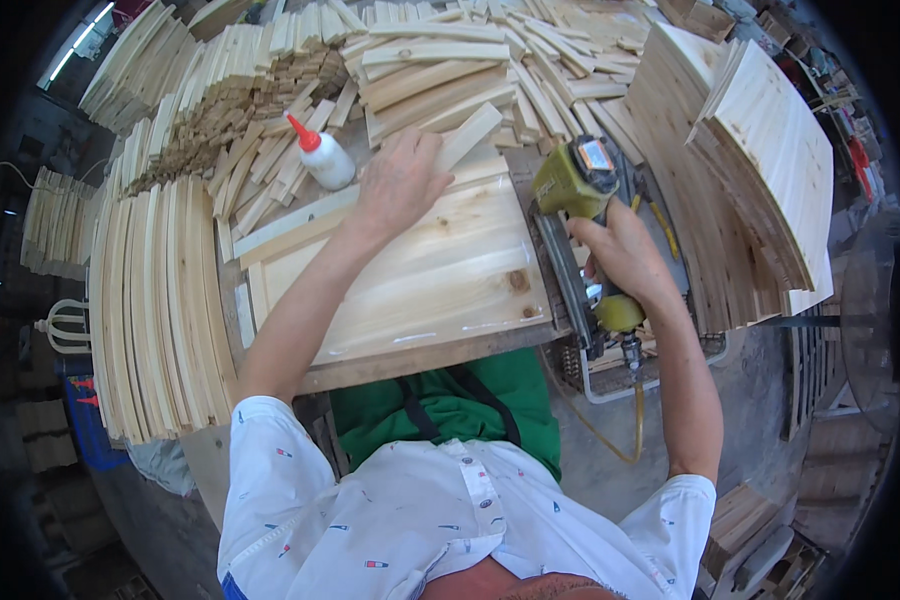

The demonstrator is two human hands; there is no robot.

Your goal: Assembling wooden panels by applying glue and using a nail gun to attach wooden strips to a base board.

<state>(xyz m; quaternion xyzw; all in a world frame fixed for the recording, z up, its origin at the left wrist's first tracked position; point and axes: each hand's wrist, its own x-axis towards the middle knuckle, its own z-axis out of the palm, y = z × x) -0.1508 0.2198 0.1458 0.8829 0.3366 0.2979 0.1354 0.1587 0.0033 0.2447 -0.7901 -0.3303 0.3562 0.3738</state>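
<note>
A pale wooden panel (425,275) lies on the workbench in front of me, with wet-looking glue lines near its front edge and a narrow strip (300,238) along its far left side. At the panel's far edge my left hand (402,185) has its fingers closed round the end of a short wooden strip (470,137), which sticks out to the far right. My right hand (625,250) grips the handle of a green air nail gun (573,180) just right of the panel. A white glue bottle (327,163) with a red nozzle stands tilted beside my left hand.
Long strips (160,310) are stacked on the left. Loose sticks (435,75) pile up behind the panel. Large wooden boards (760,150) stand at the right. A yellowish air hose (638,420) hangs from the nail gun, above a metal-framed rack (595,385).
</note>
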